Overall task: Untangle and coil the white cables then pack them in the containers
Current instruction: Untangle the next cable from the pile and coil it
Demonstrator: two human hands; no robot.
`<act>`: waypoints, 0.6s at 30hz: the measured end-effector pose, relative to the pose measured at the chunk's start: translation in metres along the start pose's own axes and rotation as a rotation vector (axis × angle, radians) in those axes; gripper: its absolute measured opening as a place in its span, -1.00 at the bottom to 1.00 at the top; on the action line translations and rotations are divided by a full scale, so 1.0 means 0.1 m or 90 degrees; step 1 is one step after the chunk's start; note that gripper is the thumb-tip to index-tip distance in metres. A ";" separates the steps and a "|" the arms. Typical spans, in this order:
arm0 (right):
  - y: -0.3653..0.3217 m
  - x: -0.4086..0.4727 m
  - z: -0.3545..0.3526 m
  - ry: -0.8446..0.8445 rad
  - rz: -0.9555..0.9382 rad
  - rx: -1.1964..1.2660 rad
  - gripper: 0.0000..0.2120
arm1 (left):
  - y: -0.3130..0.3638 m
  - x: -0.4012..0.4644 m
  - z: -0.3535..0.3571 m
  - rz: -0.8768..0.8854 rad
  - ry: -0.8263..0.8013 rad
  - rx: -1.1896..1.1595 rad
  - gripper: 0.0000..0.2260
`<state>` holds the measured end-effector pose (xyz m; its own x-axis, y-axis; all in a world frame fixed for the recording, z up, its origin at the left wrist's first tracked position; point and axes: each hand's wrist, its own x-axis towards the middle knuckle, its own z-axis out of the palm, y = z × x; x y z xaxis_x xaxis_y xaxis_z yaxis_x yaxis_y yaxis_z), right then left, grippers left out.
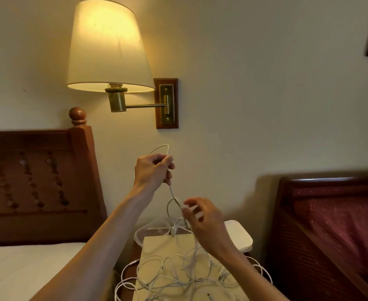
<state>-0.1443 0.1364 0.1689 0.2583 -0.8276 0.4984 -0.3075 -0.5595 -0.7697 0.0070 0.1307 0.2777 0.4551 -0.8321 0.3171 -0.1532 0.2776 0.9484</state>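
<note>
A tangle of white cables (178, 276) lies spread over a pale board (154, 246) on the small table between two beds. My left hand (152, 172) is raised above it and grips one cable, whose end loops out over my fingers. That cable hangs down from my fist to a small loop beside my right hand (200, 216). My right hand hovers lower, blurred, fingers loosely spread near the hanging strand; whether it pinches the strand is unclear. A clear round container (144, 232) and a white square container (240, 236) stand behind the board.
A lit wall lamp (109, 48) on a brass arm hangs above the table. A wooden headboard (33, 181) and white mattress (22, 270) are on the left. A dark red bed frame (330, 224) stands on the right.
</note>
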 end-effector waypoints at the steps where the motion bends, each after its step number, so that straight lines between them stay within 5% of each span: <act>1: 0.00 0.00 0.04 -0.060 0.057 0.020 -0.77 | 0.00 -0.01 0.00 -0.018 0.000 -0.016 -0.89; 5: 0.04 0.03 0.01 -0.148 0.143 0.072 -0.83 | -0.05 -0.06 -0.10 -0.057 0.016 -0.049 -0.86; 10: 0.05 0.00 -0.14 -0.279 0.109 0.062 -0.82 | -0.14 -0.02 -0.22 -0.075 0.070 -0.073 -0.84; 15: 0.11 0.19 -0.49 0.053 0.110 0.168 -0.83 | -0.51 0.03 -0.44 -0.094 0.047 0.198 -0.78; 18: 0.00 0.36 -0.72 0.114 0.154 0.295 -0.78 | -0.89 -0.15 -0.46 -0.151 -0.028 0.294 -0.82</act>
<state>-0.2005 0.1032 0.2155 0.0586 -0.9475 0.3143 0.1073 -0.3070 -0.9456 0.0540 0.1409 0.1886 0.4878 -0.8689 0.0841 -0.4258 -0.1527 0.8918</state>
